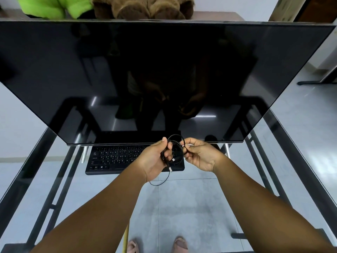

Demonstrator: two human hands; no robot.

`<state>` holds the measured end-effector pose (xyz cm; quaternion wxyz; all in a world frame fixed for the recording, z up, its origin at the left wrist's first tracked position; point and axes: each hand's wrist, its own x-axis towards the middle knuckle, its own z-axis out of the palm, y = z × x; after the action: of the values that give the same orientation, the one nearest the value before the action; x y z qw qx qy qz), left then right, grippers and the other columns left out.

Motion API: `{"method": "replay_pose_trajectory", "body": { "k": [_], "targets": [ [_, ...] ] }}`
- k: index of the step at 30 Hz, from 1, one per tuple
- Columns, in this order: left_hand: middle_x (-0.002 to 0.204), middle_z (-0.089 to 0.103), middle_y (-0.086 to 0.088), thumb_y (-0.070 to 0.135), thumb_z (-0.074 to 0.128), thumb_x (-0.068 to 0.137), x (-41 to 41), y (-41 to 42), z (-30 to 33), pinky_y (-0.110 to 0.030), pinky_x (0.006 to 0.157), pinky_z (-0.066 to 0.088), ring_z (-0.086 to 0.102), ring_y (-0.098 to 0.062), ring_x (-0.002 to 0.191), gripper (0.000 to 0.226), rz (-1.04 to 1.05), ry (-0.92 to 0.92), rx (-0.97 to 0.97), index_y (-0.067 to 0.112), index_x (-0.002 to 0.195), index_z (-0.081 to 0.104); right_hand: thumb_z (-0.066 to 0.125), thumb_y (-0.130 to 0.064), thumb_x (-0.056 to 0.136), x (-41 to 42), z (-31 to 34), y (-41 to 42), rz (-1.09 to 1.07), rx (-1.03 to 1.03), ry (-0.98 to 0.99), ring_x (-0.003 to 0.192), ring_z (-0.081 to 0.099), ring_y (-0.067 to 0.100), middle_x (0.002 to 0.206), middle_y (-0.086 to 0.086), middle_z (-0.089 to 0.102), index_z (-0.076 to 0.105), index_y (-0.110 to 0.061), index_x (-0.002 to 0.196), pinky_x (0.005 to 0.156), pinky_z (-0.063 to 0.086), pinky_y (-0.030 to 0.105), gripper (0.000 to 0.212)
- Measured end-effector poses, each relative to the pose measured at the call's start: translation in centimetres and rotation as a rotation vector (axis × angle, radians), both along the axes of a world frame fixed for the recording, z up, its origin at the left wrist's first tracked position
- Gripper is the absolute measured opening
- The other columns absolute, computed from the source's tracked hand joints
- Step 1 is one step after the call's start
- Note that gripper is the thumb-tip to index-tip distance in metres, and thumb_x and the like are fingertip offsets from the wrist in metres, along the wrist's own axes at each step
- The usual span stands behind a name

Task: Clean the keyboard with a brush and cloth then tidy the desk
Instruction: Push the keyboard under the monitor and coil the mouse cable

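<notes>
left hand (155, 159) gripped coiled black cable (175, 152), fingers curled round loops; right hand (198, 155) pinched strand at coil's right side. coil was held above keyboard (116, 157) on glass desk (300, 143), just under monitor (164, 79). loose tail hung below left hand. cable judged light, limp, springy; loops likely to slip apart unless held where strands cross. plug end stiffer, best kept tucked.

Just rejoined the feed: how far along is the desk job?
No brush or cloth in view, so cleaning looks finished. Tidying is under way: left hand holds the coiled black cable, right hand pinches a loop. Left: stow the cable; a tail dangles before the keyboard.
</notes>
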<state>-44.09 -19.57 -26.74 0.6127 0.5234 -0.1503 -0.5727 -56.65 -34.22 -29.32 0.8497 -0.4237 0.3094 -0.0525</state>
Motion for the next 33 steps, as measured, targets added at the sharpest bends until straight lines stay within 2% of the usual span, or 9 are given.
{"method": "replay_pose_trajectory", "body": {
  "k": [6,11,17,21,25,29,31,33],
  "targets": [
    [0.064,0.042,0.003,0.039,0.035,0.103,0.6,0.0,-0.6,-0.023,0.054,0.031,0.04,-0.01,0.06,0.035,0.027,-0.146,0.149,0.019,0.084,0.055,0.055,0.001,0.095,-0.1,0.1,-0.2,0.009,-0.195,0.086,0.062,0.065,0.012,0.078,0.009,0.07,0.069,-0.003,0.098,0.058,0.053,0.018,0.015],
    [0.067,0.045,0.001,0.034,0.039,0.103,0.7,-0.2,-1.2,-0.025,0.059,0.04,0.044,-0.012,0.062,0.034,0.101,-0.177,0.227,0.016,0.083,0.06,0.062,0.005,0.089,-0.3,0.7,-0.2,-0.029,-0.341,0.14,0.059,0.066,0.015,0.076,0.013,0.069,0.068,-0.002,0.095,0.055,0.053,0.02,0.011],
    [0.089,0.055,-0.006,0.032,0.048,0.1,0.6,-0.5,-1.6,-0.025,0.06,0.05,0.053,-0.016,0.074,0.031,0.186,-0.131,0.273,0.013,0.085,0.067,0.064,0.005,0.087,-0.4,1.2,0.0,0.003,-0.448,0.195,0.058,0.066,0.016,0.071,0.011,0.071,0.068,-0.001,0.092,0.056,0.053,0.022,0.008],
    [0.106,0.061,-0.007,0.03,0.053,0.098,0.7,-0.8,-1.6,-0.025,0.062,0.052,0.06,-0.018,0.078,0.027,0.237,-0.053,0.268,0.011,0.091,0.071,0.067,0.001,0.085,-0.3,1.1,0.4,0.006,-0.517,0.251,0.056,0.064,0.017,0.076,0.014,0.073,0.069,-0.005,0.092,0.053,0.051,0.023,0.009],
    [0.096,0.057,-0.008,0.028,0.056,0.096,0.7,-1.0,-1.8,-0.023,0.062,0.053,0.054,-0.016,0.079,0.024,0.308,-0.015,0.279,0.008,0.099,0.069,0.068,0.0,0.084,0.0,1.1,0.6,-0.005,-0.537,0.266,0.052,0.061,0.017,0.081,0.017,0.075,0.066,-0.007,0.088,0.049,0.048,0.023,0.008],
    [0.086,0.06,-0.006,0.03,0.06,0.093,0.6,-1.0,-2.0,-0.024,0.077,0.055,0.059,-0.013,0.081,0.032,0.391,0.019,0.219,0.001,0.106,0.061,0.069,0.0,0.084,-0.1,1.0,0.6,-0.054,-0.489,0.263,0.05,0.059,0.018,0.078,0.017,0.074,0.063,-0.008,0.085,0.047,0.045,0.023,0.01],
    [0.088,0.063,-0.006,0.023,0.063,0.091,0.4,-0.9,-2.3,-0.023,0.082,0.053,0.062,-0.012,0.085,0.031,0.403,0.019,0.17,-0.002,0.11,0.061,0.069,0.0,0.084,-0.1,0.8,0.7,-0.076,-0.469,0.266,0.05,0.058,0.018,0.078,0.017,0.074,0.062,-0.008,0.085,0.047,0.044,0.022,0.01],
    [0.091,0.065,-0.006,0.007,0.068,0.087,0.1,-0.8,-2.6,-0.024,0.084,0.052,0.065,-0.014,0.086,0.03,0.404,-0.031,0.162,-0.001,0.115,0.06,0.07,-0.001,0.084,-0.3,0.7,0.8,-0.083,-0.46,0.269,0.05,0.057,0.017,0.079,0.017,0.074,0.062,-0.007,0.087,0.048,0.044,0.022,0.01]
  ]
}}
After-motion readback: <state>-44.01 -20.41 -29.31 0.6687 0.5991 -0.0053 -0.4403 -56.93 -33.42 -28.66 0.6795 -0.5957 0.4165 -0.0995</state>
